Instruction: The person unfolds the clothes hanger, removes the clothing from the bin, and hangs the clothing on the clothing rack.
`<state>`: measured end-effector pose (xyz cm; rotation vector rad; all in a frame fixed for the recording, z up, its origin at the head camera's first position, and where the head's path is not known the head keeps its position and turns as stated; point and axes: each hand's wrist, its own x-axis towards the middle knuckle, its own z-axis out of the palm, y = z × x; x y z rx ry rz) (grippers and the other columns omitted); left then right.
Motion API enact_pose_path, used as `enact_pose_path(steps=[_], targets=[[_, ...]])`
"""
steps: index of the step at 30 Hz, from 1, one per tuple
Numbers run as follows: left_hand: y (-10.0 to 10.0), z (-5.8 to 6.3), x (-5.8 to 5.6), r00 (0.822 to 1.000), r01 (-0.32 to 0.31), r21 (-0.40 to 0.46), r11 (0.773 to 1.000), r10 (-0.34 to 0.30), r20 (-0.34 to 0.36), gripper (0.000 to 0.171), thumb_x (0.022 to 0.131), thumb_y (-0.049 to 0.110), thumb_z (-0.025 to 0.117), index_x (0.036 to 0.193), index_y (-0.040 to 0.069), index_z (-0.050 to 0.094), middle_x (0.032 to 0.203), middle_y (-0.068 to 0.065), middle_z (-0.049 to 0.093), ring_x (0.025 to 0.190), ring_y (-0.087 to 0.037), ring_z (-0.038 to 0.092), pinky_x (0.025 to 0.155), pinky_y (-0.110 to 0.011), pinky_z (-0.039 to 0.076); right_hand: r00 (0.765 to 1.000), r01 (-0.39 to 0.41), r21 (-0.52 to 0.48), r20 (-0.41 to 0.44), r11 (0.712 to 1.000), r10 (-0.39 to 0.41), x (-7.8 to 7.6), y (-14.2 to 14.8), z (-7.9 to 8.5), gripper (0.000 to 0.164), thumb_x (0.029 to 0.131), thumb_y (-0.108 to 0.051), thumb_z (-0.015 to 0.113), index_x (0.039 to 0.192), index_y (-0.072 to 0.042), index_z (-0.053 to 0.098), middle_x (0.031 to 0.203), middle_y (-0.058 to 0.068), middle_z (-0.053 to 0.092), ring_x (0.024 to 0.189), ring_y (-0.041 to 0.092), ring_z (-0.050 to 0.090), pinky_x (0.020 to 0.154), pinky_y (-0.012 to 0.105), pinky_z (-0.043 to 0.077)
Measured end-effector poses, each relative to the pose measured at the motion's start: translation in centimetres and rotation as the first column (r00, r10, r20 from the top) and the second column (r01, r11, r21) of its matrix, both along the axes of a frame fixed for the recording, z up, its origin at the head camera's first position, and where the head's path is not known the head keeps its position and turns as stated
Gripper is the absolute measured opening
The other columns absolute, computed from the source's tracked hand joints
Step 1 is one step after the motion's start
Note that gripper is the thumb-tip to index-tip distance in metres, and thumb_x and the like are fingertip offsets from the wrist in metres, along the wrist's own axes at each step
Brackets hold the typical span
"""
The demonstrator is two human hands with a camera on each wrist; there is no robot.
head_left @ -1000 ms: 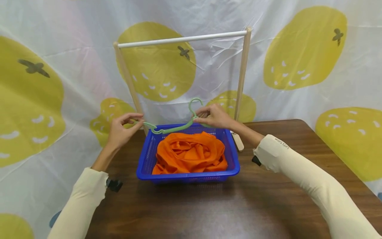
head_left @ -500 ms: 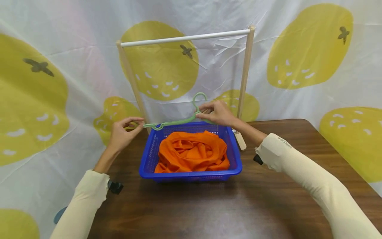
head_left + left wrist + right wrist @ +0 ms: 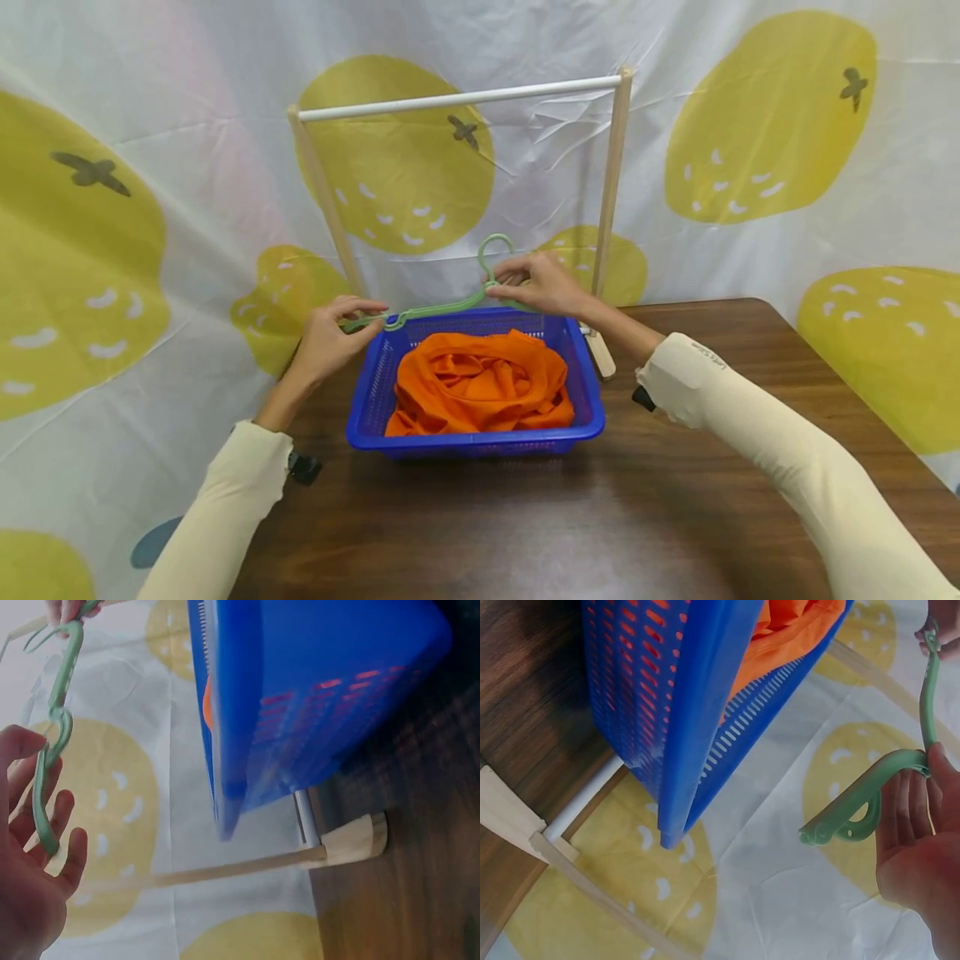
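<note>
A light green plastic clothes hanger (image 3: 447,307) is held level above the back of a blue basket (image 3: 480,440), its hook pointing up. My left hand (image 3: 330,337) pinches the hanger's left arm near its notch between thumb and fingers. At the neck under the hook, my right hand (image 3: 543,286) grips the hanger; its right arm is mostly hidden behind that hand in the head view and shows in the right wrist view, where the hanger's end (image 3: 832,817) juts past the fingers. Crumpled orange cloth (image 3: 483,383) lies in the basket below.
Behind the basket stands a wooden rack with a white top bar (image 3: 457,97) and wooden posts (image 3: 611,183). One rack foot (image 3: 601,357) rests on the brown wooden table (image 3: 675,500). A white curtain with yellow fruit prints (image 3: 772,117) hangs close behind.
My left hand has slid right along the hanger's arm, from its tip to near the notch. The hanger has risen slightly and levelled. My right hand keeps its grip at the neck.
</note>
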<state>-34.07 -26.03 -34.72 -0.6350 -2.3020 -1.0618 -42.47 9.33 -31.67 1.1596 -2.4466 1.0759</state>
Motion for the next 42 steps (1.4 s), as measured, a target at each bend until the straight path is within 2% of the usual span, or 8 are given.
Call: enact_pose_path(steps=[3,9,14,18,24,29,36,42], targets=[[0.9,0.2,-0.3,0.999,0.03,-0.069,0.997,-0.032,-0.029,0.019,0.089,0.011,0.083,0.107,0.007,0.082,0.099,-0.008,0.077,0.099,-0.028,0.066,0.086,-0.046,0.053,0.999,-0.037,-0.012,0.016,0.999,0.037,-0.1,-0.5,0.0,0.023,0.093,-0.02,0.081,0.111,-0.005,0.08,0.097,0.008,0.08,0.084,0.019,0.076,0.075,0.034,0.06],[2.3,0.2,-1.0,0.993,0.072,-0.156,0.985,-0.085,-0.079,0.02,0.086,0.015,0.087,0.105,0.007,0.082,0.093,-0.005,0.077,0.094,-0.028,0.066,0.083,-0.044,0.053,0.996,-0.083,-0.033,0.024,0.996,0.084,0.1,-1.1,0.1,0.021,0.093,-0.016,0.081,0.11,-0.004,0.08,0.095,0.008,0.08,0.083,0.021,0.077,0.071,0.033,0.06],[2.4,0.0,-1.2,0.988,0.101,-0.156,0.983,-0.117,-0.102,0.015,0.086,0.013,0.087,0.1,0.009,0.083,0.092,-0.004,0.078,0.09,-0.027,0.066,0.078,-0.038,0.052,0.996,-0.083,-0.018,-0.017,0.996,0.083,0.1,-1.2,0.1,0.023,0.092,-0.017,0.082,0.11,-0.003,0.08,0.095,0.009,0.08,0.083,0.02,0.077,0.073,0.033,0.061],[2.1,0.0,-1.1,0.989,0.097,-0.154,0.983,-0.113,-0.096,0.013,0.087,0.013,0.086,0.1,0.011,0.084,0.094,-0.003,0.078,0.092,-0.026,0.066,0.078,-0.031,0.048,0.994,-0.097,0.019,-0.051,0.995,0.098,0.2,-0.4,0.1,0.024,0.089,-0.017,0.085,0.108,-0.002,0.081,0.092,0.008,0.08,0.081,0.019,0.076,0.075,0.032,0.061],[1.3,0.3,-0.5,0.997,0.056,-0.132,0.99,-0.063,-0.05,0.013,0.09,0.015,0.083,0.102,0.01,0.083,0.099,-0.005,0.077,0.09,-0.027,0.064,0.075,-0.031,0.049,0.994,-0.072,0.103,-0.08,0.992,0.08,-0.2,1.8,-0.5,0.02,0.087,-0.022,0.087,0.103,-0.01,0.084,0.095,0.002,0.08,0.086,0.016,0.076,0.076,0.032,0.062],[1.3,0.4,-0.5,0.996,0.054,-0.13,0.99,-0.062,-0.058,0.013,0.09,0.014,0.084,0.101,0.008,0.083,0.098,-0.007,0.077,0.085,-0.031,0.064,0.071,-0.035,0.05,0.99,-0.066,0.113,-0.115,0.991,0.079,-0.1,2.2,-0.7,0.017,0.088,-0.024,0.086,0.101,-0.012,0.085,0.097,0.001,0.08,0.089,0.016,0.076,0.074,0.032,0.062],[2.9,0.7,-1.1,0.991,0.093,-0.134,0.987,-0.105,-0.088,0.014,0.089,0.011,0.083,0.102,0.005,0.082,0.094,-0.008,0.077,0.09,-0.031,0.065,0.079,-0.05,0.051,0.99,-0.025,0.143,-0.136,0.989,0.045,0.5,1.3,-0.9,0.019,0.088,-0.031,0.085,0.102,-0.017,0.085,0.094,-0.002,0.08,0.074,0.011,0.073,0.068,0.03,0.06],[4.8,1.2,-2.0,0.985,0.136,-0.136,0.981,-0.148,-0.085,0.019,0.09,0.014,0.083,0.108,0.006,0.082,0.093,-0.006,0.076,0.089,-0.027,0.063,0.08,-0.048,0.05,0.986,-0.05,0.136,-0.152,0.989,0.071,0.7,0.2,-1.0,0.02,0.089,-0.031,0.085,0.102,-0.017,0.085,0.093,-0.001,0.08,0.068,0.009,0.071,0.067,0.03,0.059]])
